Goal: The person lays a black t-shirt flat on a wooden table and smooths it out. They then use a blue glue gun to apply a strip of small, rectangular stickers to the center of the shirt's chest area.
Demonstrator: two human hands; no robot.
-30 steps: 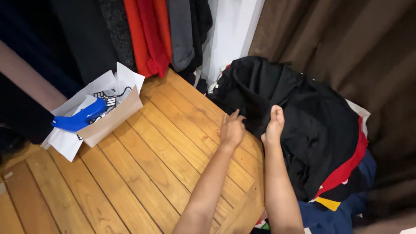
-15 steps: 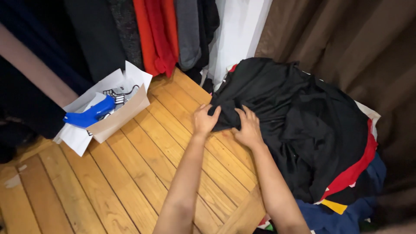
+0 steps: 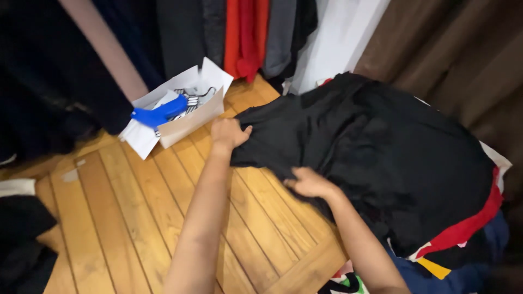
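Observation:
A large black garment lies spread over a pile of clothes on the right. My left hand grips its left edge and holds it out over the wooden floor. My right hand holds the garment's lower front edge, fingers curled into the cloth. Under the black garment, red, white, yellow and blue cloth stick out of the pile.
An open cardboard box with a blue tool and hangers sits on the floor at the left. Hanging clothes in black, red and grey line the back. A brown curtain hangs at the right. Dark cloth lies bottom left.
Both hands have taken hold of the black garment's edge and drawn it left over the floor. The left hand has moved left and away from the right one.

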